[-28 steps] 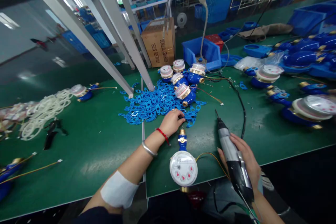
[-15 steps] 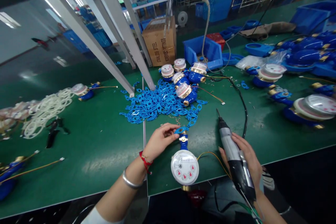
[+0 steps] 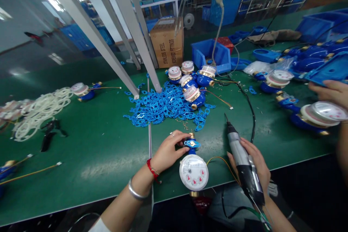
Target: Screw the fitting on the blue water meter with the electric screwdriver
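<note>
A water meter with a white dial (image 3: 194, 172) lies at the table's front edge, its blue and brass neck pointing away from me. Over the brass fitting on that neck sits a blue oval plate (image 3: 192, 143). My left hand (image 3: 170, 152) pinches the plate's left side with thumb and fingers. On the right, my right hand (image 3: 255, 163) is wrapped round a grey and black electric screwdriver (image 3: 239, 152), its bit pointing up and away over the table. Beyond the meter spreads a pile of blue plates (image 3: 160, 105), with small screws (image 3: 185, 124) at its near edge.
Several meters (image 3: 193, 95) stand behind the pile, near a blue bin (image 3: 210, 54) and a cardboard box (image 3: 166, 45). A black cable (image 3: 251, 108) curves across the right. Another person's hand (image 3: 331, 92) holds a blue tray (image 3: 330, 69) at far right. Metal posts (image 3: 141, 43) rise centre-left.
The blue plate has come down from the neck's far end onto the fitting, with my left hand still at it. Another person's hand and a blue tray have appeared at right.
</note>
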{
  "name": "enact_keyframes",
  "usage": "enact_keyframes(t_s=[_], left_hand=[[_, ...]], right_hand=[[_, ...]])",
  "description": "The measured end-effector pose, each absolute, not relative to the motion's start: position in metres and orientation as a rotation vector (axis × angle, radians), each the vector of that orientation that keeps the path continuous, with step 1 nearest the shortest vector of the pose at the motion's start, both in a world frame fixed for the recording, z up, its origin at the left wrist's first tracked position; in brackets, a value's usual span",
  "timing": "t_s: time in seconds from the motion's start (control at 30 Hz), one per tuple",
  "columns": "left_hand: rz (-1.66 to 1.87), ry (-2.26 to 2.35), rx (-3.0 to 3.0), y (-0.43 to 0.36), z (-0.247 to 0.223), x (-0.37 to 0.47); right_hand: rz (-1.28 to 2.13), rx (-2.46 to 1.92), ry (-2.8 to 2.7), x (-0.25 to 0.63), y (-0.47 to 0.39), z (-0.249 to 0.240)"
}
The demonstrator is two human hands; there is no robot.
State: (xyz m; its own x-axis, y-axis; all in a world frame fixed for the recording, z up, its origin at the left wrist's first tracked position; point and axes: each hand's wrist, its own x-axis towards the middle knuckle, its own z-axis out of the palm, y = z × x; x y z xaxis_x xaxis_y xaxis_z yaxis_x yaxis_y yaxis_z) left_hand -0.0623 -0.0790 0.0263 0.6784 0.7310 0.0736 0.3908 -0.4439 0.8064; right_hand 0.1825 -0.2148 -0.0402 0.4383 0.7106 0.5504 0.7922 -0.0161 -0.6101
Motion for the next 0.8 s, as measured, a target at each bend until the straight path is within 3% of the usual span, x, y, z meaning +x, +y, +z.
enact_keyframes(t_s=[0.23,0.8], left_hand=[[0.548,1.127,2.146,-0.040,0.008,-0.066],[0.477,1.127,2.439,-0.020,-0.012,-0.033]], right_hand=[[-0.171,-1.752,-1.296,0.180,-0.213,-0.039],[-0.243,-1.772,-1.476,0.196,-0.209,-0.061]])
